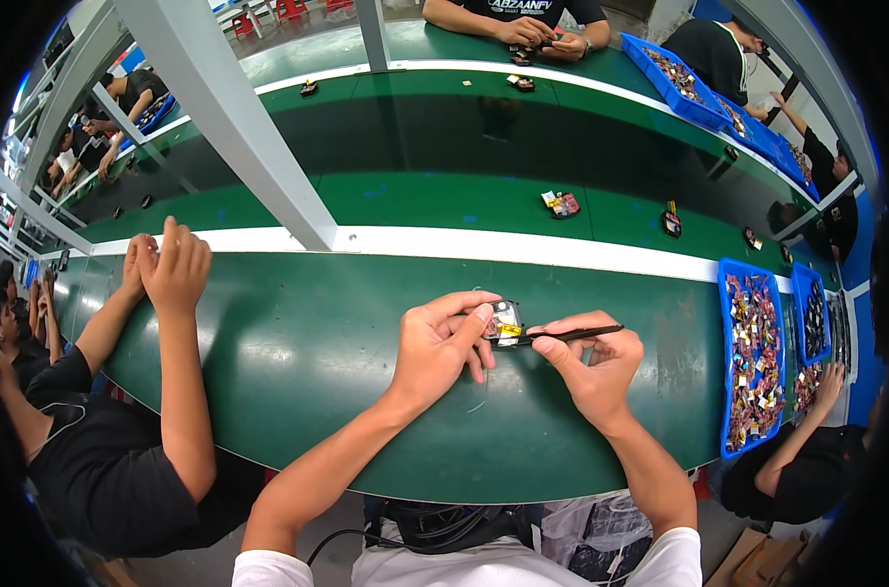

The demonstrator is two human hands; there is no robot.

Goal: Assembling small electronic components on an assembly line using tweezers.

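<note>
My left hand [427, 344] grips a small black-cased electronic device [504, 315] between thumb and fingers, above the green worktop [366, 440]. The inside of the device faces up, with a white and silvery part and a bit of yellow showing. In my right hand [603, 377] is a pair of black tweezers [591, 333], held like a pen. Its tip reaches the lower right edge of the device; whether it pinches anything there is too small to tell.
A blue tray [725, 391] of small wired parts stands at the right edge, beside another blue tray [810, 323]. Beyond the white rail [415, 247], a belt [395, 127] carries several devices. A white post [229, 127] rises ahead left. A co-worker's hands [175, 259] are raised at left.
</note>
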